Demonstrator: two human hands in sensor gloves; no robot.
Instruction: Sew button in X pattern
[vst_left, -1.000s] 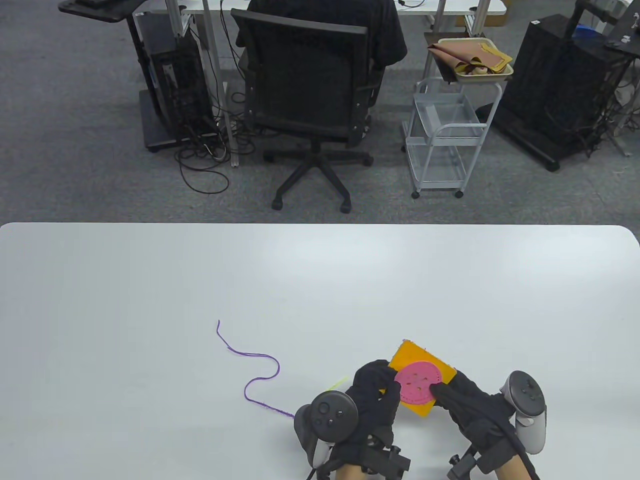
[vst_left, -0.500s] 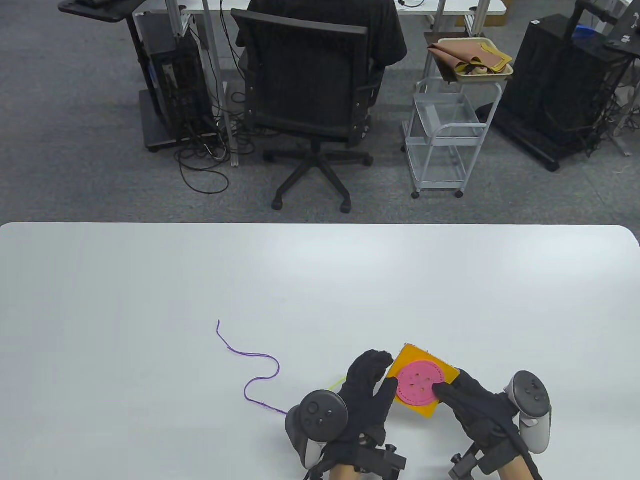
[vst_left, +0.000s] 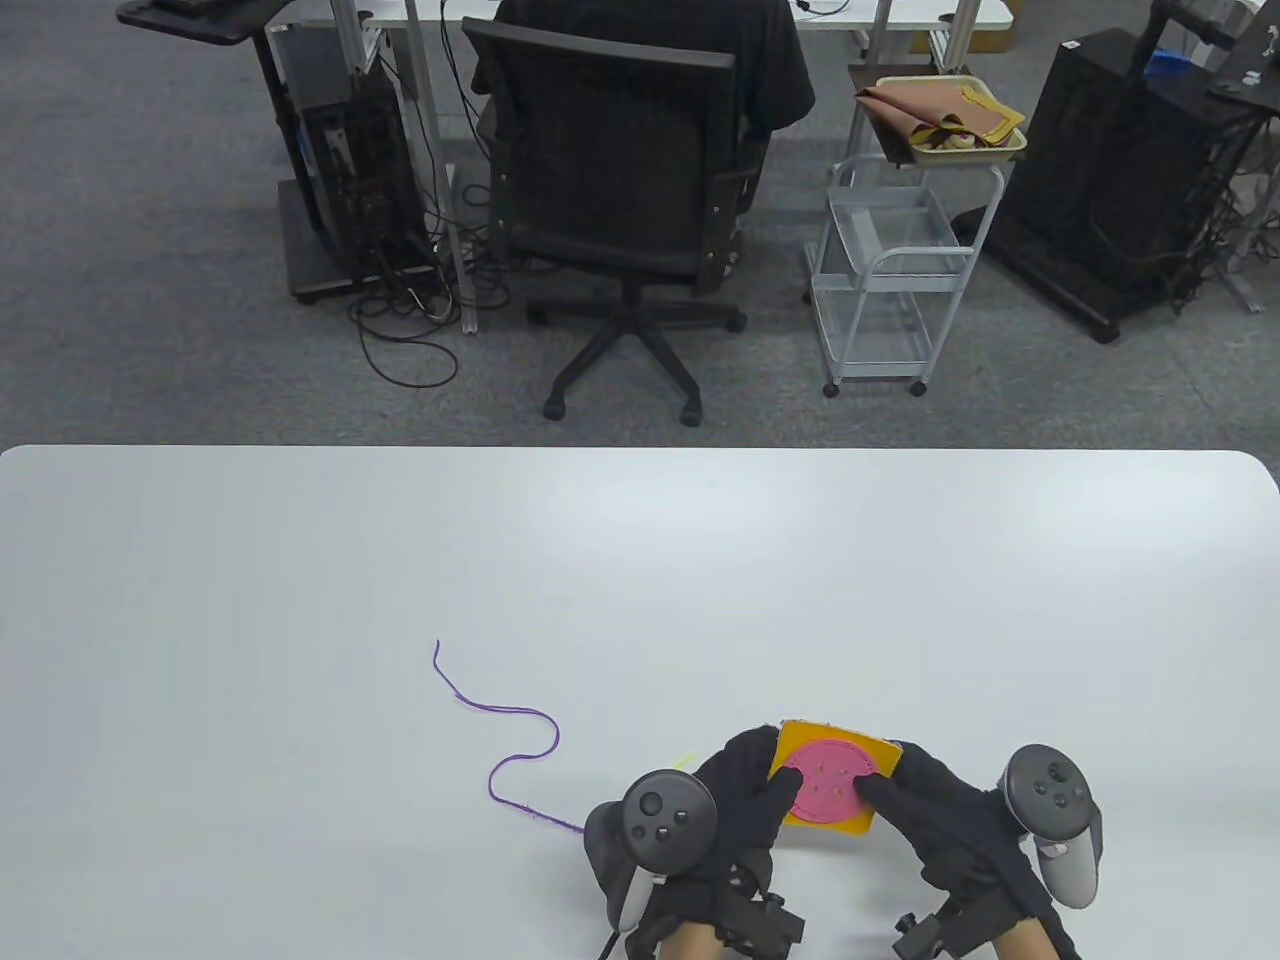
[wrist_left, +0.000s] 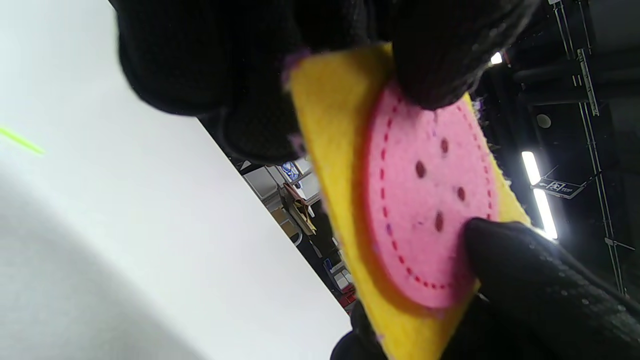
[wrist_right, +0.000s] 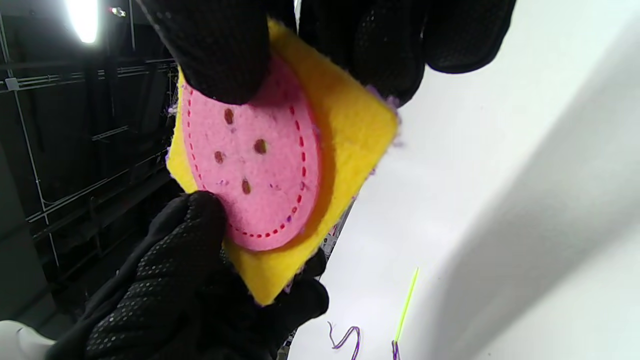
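Both hands grip the square yellow felt pad (vst_left: 828, 790) w/ the round pink felt button (vst_left: 826, 782) on it, lifted off the white table (vst_left: 640, 600) near its front edge: left hand (vst_left: 745, 800) pinching the left side, right hand (vst_left: 925, 815) the right, thumbs on the button face, purple thread (vst_left: 510, 745) lying to the left.

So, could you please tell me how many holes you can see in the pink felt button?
4, clustered at the centre of the pink button inside its red dashed ring: top, left, right, bottom. Gloved thumbs cover two parts of the rim, so more could be hidden there.
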